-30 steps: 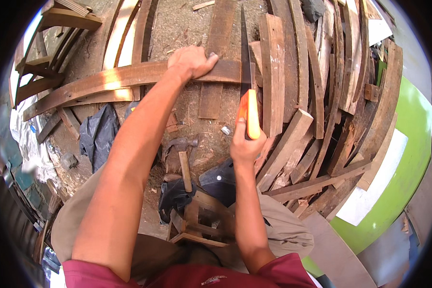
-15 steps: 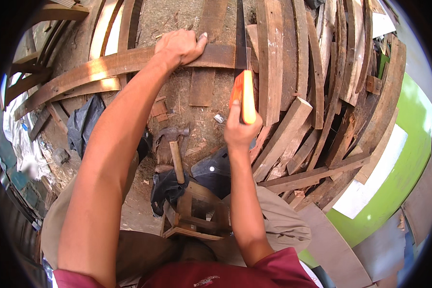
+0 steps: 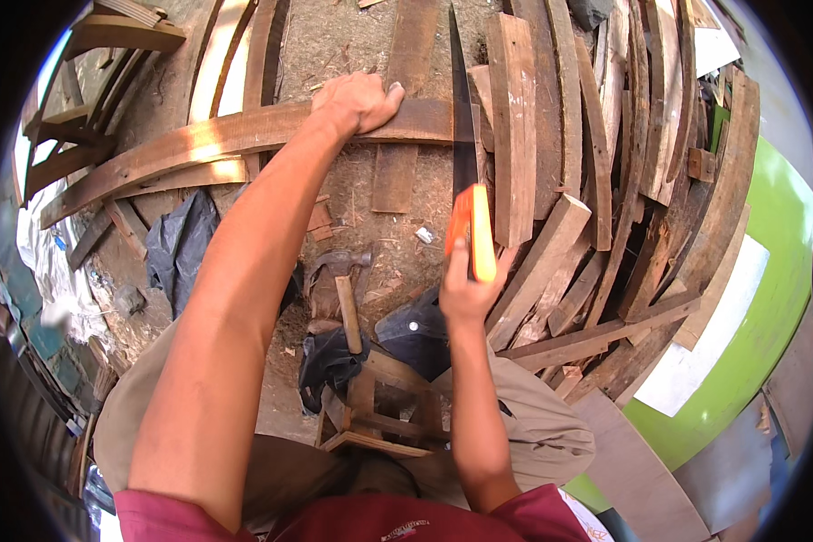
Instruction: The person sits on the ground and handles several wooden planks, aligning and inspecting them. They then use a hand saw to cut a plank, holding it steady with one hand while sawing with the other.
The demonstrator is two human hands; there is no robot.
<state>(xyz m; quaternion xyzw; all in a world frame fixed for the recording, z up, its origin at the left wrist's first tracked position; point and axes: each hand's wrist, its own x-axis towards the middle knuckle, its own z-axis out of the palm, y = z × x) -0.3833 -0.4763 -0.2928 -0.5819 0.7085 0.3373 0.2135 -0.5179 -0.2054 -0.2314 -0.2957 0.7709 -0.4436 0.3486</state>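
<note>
On dirt ground, left hand [image 3: 359,101] presses curved brown plank [image 3: 244,135]; right hand [image 3: 465,289] clasps orange-handled saw [image 3: 471,230].

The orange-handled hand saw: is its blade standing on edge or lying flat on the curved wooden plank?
On edge: the orange-handled hand saw shows only a thin dark blade crossing the curved wooden plank.

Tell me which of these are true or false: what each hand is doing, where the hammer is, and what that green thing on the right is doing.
1. The left hand presses on a long curved plank. True.
2. The right hand grips a hammer. False: it grips the orange handle of a saw; the hammer lies untouched on the ground.
3. The saw blade crosses the curved plank. True.
4. The hammer's head is orange. False: it is dark metal on a wooden handle.
5. The green curved panel lies under the left hand. False: it sits at the far right.
</note>
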